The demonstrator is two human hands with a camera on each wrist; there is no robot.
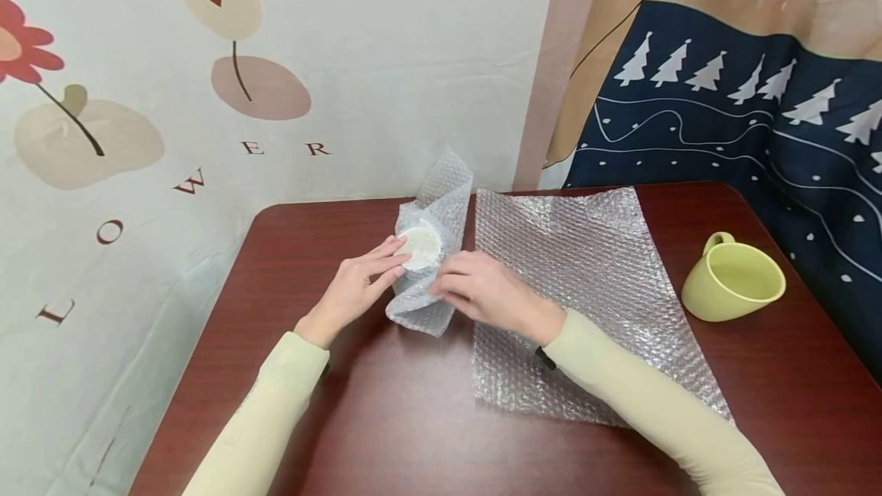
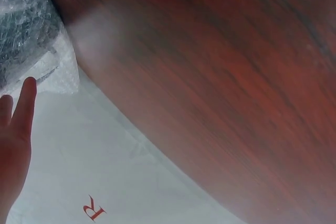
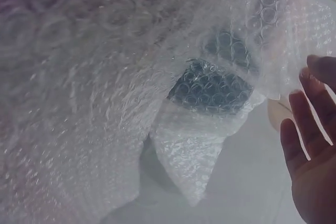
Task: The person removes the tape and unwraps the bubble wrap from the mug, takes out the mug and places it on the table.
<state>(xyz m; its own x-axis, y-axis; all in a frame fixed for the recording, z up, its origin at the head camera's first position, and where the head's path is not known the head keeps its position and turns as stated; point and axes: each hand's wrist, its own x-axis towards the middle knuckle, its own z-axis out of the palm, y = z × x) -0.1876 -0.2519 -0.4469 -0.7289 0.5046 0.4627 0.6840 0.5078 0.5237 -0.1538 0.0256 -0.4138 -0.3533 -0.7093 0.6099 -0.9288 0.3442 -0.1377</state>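
Note:
A bundle of bubble wrap stands near the table's back edge, around an object with a pale round end facing up. Through the plastic in the right wrist view, the wrapped object looks dark teal; its kind is hidden. My left hand rests on the bundle from the left, extended fingers on the round end. On the other side, my right hand has bent fingers at a loose fold of the wrap and pinches it. In the left wrist view, part of the left hand shows beside the bundle.
A flat sheet of bubble wrap lies right of the bundle, partly under the right forearm. Further right, a yellow-green mug stands on the dark red table. Printed cloth hangs behind.

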